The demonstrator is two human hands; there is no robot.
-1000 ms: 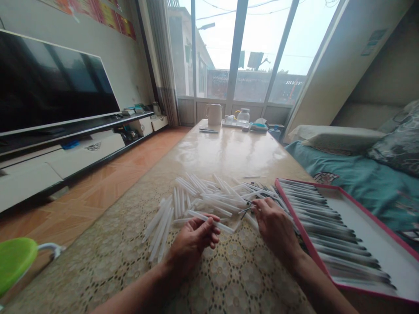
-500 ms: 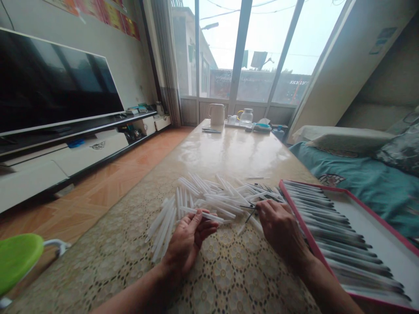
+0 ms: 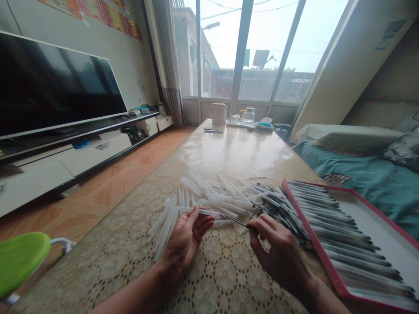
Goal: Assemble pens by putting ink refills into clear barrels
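My left hand [image 3: 185,242] pinches one translucent white plastic tube [image 3: 199,212] near its middle, holding it level just above the table. My right hand [image 3: 273,248] pinches a thin dark rod [image 3: 233,220] whose tip points left toward the open end of that tube. Behind both hands lies a loose pile of white tubes [image 3: 209,196]. To its right lies a heap of dark thin rods [image 3: 281,207].
A shallow box with a red rim [image 3: 309,237] at my right holds rows of finished pieces. The long table has a lace-pattern cover [image 3: 229,279]; a white jug [image 3: 218,114] and a glass pot stand at its far end. A green stool [image 3: 19,261] sits at lower left.
My right hand has drawn a dark rod out of the heap and brought it left toward the tube. My left hand has lifted its tube slightly and turned it toward the rod.
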